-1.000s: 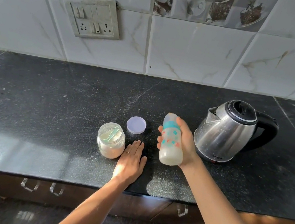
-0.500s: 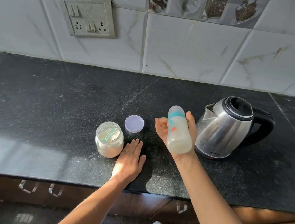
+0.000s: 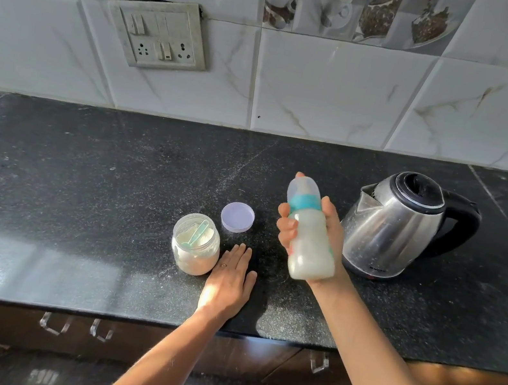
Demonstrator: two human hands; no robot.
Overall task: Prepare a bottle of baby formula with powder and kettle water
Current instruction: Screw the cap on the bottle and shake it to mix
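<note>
Shaking the bottle (image 3: 310,239) just left of the kettle (image 3: 388,229), the right hand (image 3: 332,230) had its fingers wrapped round it; its tilt had changed. The left hand (image 3: 227,286) lay flat, farther left. The bottle looked milky, so nearly done.

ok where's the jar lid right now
In the head view the lid lies flat on the counter, just behind and right of the jar, left of the bottle in the right hand.

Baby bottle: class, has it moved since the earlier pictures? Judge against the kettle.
Yes. The baby bottle, gripped by the right hand, has swung nearer the kettle, tilting its base toward it.
</note>
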